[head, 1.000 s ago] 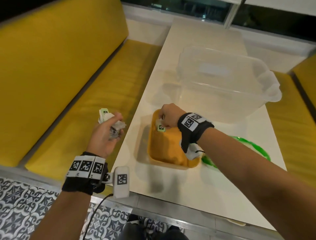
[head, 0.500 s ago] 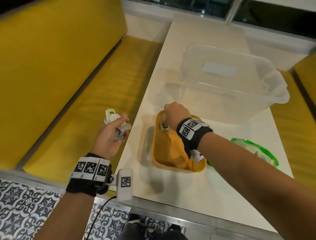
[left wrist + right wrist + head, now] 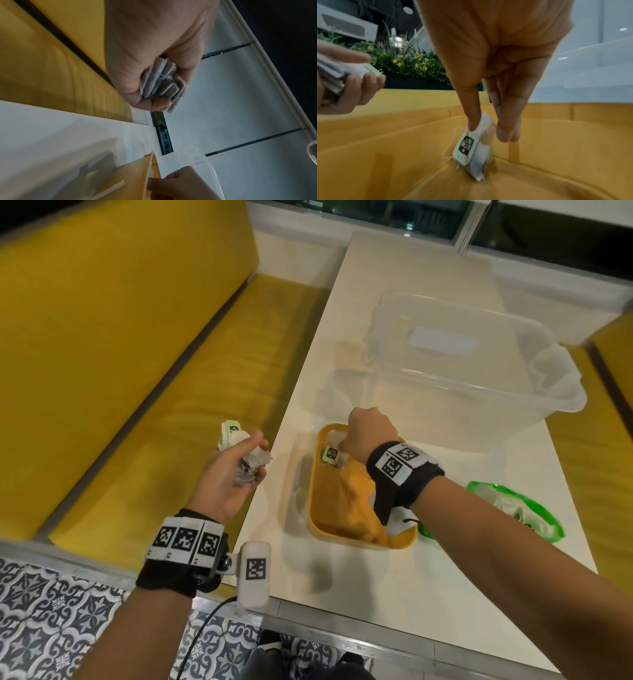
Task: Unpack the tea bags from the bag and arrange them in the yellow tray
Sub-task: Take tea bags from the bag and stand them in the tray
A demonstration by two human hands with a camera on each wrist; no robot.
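Risks first. The tea bag (image 3: 479,147) is standing on its lower edge on the floor of the yellow tray (image 3: 317,501), near the far corner, and it is likely to topple or lie askew once let go, since only the fingertips are propping it. Its string (image 3: 452,143) is looping loose beside the thumb and could snag on a finger as the hand lifts, dragging the bag out of place. The bundle of tea bags (image 3: 245,460) in the other hand is being carried over the yellow bench (image 3: 171,412), off the tabletop (image 3: 394,594), so a slackened grip would probably drop bags onto the seat or floor.

The right hand (image 3: 368,433) is pinching the upper part of the tea bag between the thumb on one side and the fingertips (image 3: 505,132) on the other; the fingers are pointing down and are nearly closed, parted only by the bag's thickness. The green tag (image 3: 465,147) is hanging below the thumb.

The left hand (image 3: 233,481) is curling around the bundle, the fingers closed on it, well to the left of the tray. The green bag (image 3: 513,508) is lying on the tabletop to the right of the right forearm, and a clear plastic tub (image 3: 462,378) is standing beyond the tray.
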